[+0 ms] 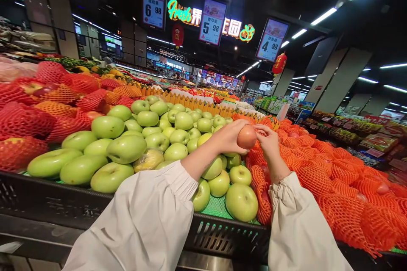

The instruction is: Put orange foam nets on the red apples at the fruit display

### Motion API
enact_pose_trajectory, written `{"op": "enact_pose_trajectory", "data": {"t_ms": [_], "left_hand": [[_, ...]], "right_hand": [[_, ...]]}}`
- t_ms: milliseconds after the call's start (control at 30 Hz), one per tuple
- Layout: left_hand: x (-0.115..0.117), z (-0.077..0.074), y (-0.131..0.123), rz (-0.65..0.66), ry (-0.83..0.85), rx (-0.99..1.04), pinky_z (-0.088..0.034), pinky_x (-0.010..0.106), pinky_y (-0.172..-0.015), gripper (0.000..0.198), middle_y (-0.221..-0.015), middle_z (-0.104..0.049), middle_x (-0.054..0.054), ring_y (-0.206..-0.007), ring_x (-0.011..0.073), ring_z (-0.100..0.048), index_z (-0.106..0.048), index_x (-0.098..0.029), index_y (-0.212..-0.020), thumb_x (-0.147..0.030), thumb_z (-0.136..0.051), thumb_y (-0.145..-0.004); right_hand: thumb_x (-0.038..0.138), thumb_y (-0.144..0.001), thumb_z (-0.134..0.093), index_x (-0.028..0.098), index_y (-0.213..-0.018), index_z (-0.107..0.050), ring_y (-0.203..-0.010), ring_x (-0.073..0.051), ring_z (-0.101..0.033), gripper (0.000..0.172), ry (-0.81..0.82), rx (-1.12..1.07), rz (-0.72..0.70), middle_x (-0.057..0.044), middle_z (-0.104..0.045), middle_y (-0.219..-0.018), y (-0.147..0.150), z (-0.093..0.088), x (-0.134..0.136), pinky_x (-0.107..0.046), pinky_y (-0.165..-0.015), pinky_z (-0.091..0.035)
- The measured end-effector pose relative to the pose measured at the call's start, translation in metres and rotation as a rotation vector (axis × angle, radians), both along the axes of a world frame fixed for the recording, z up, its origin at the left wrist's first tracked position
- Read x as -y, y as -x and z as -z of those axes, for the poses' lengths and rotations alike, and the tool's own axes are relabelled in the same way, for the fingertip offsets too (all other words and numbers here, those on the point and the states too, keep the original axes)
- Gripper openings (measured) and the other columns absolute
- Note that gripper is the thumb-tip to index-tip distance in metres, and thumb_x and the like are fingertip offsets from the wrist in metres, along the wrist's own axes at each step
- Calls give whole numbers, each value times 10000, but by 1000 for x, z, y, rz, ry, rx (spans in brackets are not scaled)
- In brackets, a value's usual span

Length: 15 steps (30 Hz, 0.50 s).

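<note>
My left hand (230, 135) is closed around a smooth reddish apple (246, 137), with the fingers behind it and the thumb underneath. Close against its right side, my right hand (267, 139) has bent fingers drawn together in a pinch. What they grip, if anything, is too small to make out. Both hands are above the border between green apples (241, 202) and fruit in orange foam nets (318, 178). An orange foam net (261, 192) lies along that border, below my right hand.
Black plastic crates (222, 237) form the front edge of the display. Fruit in red and orange nets (25, 123) is piled at the left. A yellowish wrapped fruit (149, 159) sits among the green apples. Price screens (213, 21) hang overhead; packaged goods (378, 142) fill shelves at right.
</note>
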<state>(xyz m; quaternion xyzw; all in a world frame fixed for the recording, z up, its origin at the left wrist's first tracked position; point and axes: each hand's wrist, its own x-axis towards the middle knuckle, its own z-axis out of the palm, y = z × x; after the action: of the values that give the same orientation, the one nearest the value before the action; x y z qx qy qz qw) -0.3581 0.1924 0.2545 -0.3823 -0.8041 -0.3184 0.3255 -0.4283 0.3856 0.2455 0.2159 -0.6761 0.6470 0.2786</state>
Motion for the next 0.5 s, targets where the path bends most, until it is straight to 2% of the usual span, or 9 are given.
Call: {"op": "enact_pose_trajectory", "data": {"t_ms": [133,267,333,433,500], "left_hand": [[2,3,4,-3,34,56,-388,528,-1189,721,-1536,-468,199,-1478,367,-413,-546,-213,-1238,-323,-858,-597],[4,3,4,-52,13,124,-375,552,-1183,734,-1571,-418,228,-1527,389,-324,-537,-204,-1228,-277,-868,-578],[5,2,3,-80,-2,132,-413,542,-1144,731,-1503,-490,222,-1488,401,-382,-525,-190,-1231,-262,-861,-586],[4,0,1,-137,-13,146,-493,508,-1024,726,-1304,-626,174,-1263,384,-584,-506,-170,-1236,-255,-851,-603],[3,-1,0,-178,-25,153,-509,485,-973,727,-1231,-650,150,-1140,355,-630,-500,-163,-1224,-270,-860,-601]], "right_hand": [[437,-443,-960,196,-754,-749,-766,-172,-675,447,112,98,-71,-33,-742,-818,-12,-6,3,-338,-766,-573],[490,-430,-961,201,-748,-742,-771,-149,-653,482,124,188,-180,-15,-729,-825,-22,-9,11,-274,-695,-545],[533,-458,-942,198,-766,-732,-789,-157,-645,501,75,163,-200,-19,-721,-826,-20,-8,13,-285,-724,-540],[598,-549,-883,203,-795,-677,-748,-155,-605,509,21,71,-174,-6,-674,-775,-13,-6,12,-294,-721,-518],[587,-630,-833,221,-844,-620,-702,-145,-564,474,-6,6,-160,13,-629,-754,-9,-4,12,-285,-694,-496]]}}
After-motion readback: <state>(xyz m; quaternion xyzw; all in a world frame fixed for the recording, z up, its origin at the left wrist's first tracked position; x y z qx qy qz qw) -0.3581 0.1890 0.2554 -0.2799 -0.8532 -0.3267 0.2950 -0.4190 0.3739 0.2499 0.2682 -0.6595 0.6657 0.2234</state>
